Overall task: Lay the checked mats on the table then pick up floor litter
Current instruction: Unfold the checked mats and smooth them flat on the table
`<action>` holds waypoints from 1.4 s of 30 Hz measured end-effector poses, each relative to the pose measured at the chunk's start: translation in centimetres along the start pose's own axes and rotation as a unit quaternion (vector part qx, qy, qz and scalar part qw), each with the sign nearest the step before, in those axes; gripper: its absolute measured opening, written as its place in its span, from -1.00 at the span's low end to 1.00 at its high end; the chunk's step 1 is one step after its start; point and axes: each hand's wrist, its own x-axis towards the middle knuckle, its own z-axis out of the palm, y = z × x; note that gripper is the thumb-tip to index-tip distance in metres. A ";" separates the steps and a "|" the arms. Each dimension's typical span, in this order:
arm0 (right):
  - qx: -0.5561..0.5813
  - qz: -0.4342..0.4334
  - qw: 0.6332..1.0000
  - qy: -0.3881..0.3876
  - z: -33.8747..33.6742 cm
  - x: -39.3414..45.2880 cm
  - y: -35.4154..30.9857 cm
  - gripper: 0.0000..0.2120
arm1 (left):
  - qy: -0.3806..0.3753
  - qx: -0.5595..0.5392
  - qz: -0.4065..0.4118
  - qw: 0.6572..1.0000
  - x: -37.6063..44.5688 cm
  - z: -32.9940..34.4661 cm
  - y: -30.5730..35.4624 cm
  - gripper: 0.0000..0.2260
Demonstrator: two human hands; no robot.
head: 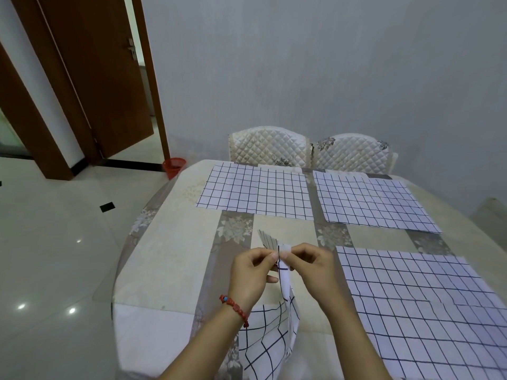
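1. Both hands, left hand (pixel 248 272) and right hand (pixel 310 266), pinch a folded white checked cloth mat (pixel 284 266) above the counter (pixel 164 242).
2. Three flat checked mats (pixel 255 192) lie beyond and right of it.

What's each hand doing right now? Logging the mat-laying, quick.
Left hand: pinching the folded checked mat at its top edge.
Right hand: pinching the same mat.

three mats (pixel 365 202) on table (pixel 170 259), chairs (pixel 270 146) behind
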 end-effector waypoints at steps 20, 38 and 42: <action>0.012 0.023 0.977 0.213 -5.4 3.2 2.1 -0.83 | 0.193 -0.041 -0.075 0.977 6.5 -9.1 -2.4 -0.84; -0.136 -0.011 0.977 0.166 -7.3 7.3 0.6 -0.89 | 0.219 0.050 -0.115 0.968 13.2 -9.6 -6.5 -0.92; -0.171 0.000 0.961 0.216 -8.7 10.3 0.5 -0.90 | 0.243 0.084 -0.057 0.965 15.6 -11.1 -3.0 -0.87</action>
